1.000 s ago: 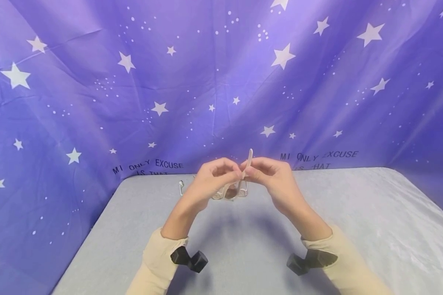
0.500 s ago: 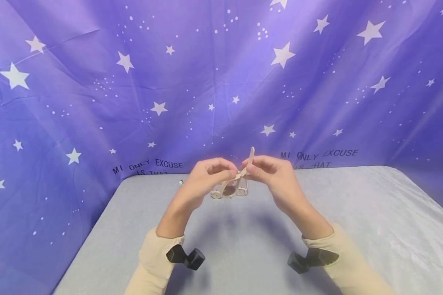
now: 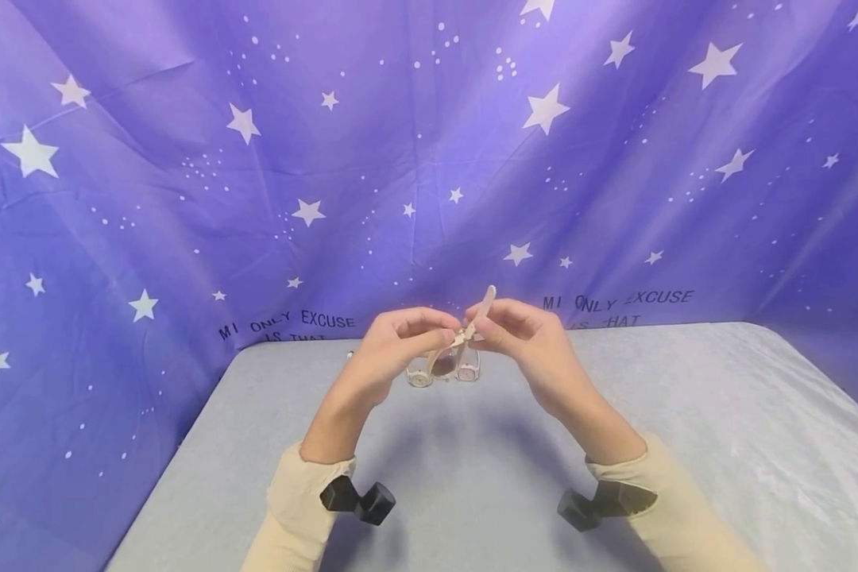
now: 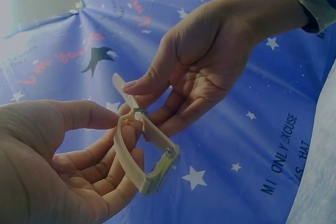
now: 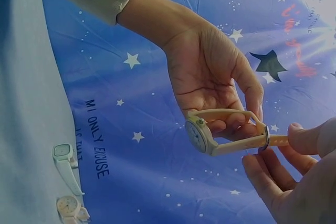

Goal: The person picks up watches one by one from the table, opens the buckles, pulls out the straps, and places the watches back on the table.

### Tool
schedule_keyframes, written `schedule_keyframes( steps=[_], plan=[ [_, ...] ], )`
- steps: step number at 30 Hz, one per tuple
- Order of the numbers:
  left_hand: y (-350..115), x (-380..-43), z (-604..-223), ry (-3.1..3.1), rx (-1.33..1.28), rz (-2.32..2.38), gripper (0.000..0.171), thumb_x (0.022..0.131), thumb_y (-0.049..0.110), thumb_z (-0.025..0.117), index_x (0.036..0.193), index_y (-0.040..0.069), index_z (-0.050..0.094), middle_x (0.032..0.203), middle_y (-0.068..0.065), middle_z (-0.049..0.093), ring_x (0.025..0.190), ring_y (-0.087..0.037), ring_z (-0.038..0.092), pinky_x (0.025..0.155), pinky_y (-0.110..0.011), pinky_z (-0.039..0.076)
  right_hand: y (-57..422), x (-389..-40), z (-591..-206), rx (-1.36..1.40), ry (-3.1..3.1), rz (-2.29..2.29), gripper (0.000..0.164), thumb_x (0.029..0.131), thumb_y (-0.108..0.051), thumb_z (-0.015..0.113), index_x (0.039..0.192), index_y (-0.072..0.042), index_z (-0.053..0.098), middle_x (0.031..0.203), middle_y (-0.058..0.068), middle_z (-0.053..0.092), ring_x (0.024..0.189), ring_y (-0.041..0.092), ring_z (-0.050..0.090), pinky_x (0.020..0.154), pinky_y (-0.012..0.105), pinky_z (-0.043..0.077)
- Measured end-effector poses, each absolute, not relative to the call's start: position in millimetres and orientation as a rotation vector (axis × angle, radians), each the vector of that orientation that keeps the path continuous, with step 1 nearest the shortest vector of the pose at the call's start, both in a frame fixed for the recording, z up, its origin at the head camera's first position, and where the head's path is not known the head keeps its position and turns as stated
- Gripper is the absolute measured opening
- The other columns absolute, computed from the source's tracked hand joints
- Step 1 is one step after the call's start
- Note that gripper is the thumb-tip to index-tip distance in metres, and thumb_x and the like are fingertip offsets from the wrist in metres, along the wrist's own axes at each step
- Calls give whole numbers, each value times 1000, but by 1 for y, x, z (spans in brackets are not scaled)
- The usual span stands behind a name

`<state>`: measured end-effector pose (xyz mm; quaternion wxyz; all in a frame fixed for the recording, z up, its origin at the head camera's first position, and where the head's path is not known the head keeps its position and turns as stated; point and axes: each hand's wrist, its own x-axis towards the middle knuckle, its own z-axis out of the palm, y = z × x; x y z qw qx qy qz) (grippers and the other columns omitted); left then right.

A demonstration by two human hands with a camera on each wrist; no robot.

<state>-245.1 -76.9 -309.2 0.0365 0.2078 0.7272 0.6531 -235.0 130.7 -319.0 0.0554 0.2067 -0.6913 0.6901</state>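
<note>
A beige wristwatch (image 5: 198, 135) hangs in the air between both hands, its strap looped and its free end passed through the metal buckle (image 4: 140, 110). My left hand (image 3: 389, 349) pinches the buckle side of the strap between thumb and fingers. With thumb and fingers, my right hand (image 3: 532, 342) grips the strap's free end (image 3: 488, 300), which points up and leans right. In the head view the held watch's dial (image 3: 443, 366) hangs below the fingertips. The exact seat of the buckle pin is too small to tell.
On the table (image 3: 465, 492) behind the hands lie a round-faced watch (image 3: 419, 379) and a square-faced watch (image 3: 467, 372). A small pale object (image 3: 350, 355) shows at the left wrist's far side, mostly hidden. A purple star-patterned curtain (image 3: 429, 159) hangs along the back edge.
My left hand has shifted slightly left, and the strap's free end leans further right. The small pale object at the left is now more covered by my left hand.
</note>
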Motion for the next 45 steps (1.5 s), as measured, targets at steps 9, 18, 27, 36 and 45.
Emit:
schedule_keyframes(
  steps=[9,18,27,36,45],
  plan=[
    [-79,-246,-307,2226,593,2056,26,92,9,69,114,-3,72,102,-6,78,86,-16,73,86,-35,60,128,-235,-319,729,-2142,2056,26,97,-6,67,122,-1,63,118,3,72,109,16,71,98,36,58],
    [-78,-244,-305,2218,564,2026,27,93,12,69,117,-1,72,110,-10,76,85,-16,72,87,-35,58,126,-233,-321,743,-2146,1999,38,86,4,75,121,2,60,108,2,71,104,19,70,96,33,58],
    [-79,-243,-305,2213,633,1975,30,91,6,71,119,-2,69,103,-8,76,89,-13,71,84,-31,59,127,-234,-323,704,-2136,1968,33,86,2,76,116,2,63,99,-2,71,99,16,70,97,31,57],
    [-81,-242,-300,2258,656,1881,37,85,2,78,121,0,69,96,-15,77,83,-16,74,76,-33,61,128,-236,-322,711,-2126,1951,32,85,4,75,114,2,63,98,-2,71,96,16,69,95,29,57],
    [-84,-241,-300,2327,665,1799,30,87,8,79,116,3,73,97,-14,79,82,-21,76,75,-33,60,129,-235,-321,705,-2161,1928,34,85,4,75,117,1,64,102,4,72,96,16,69,94,30,58]
  ],
)
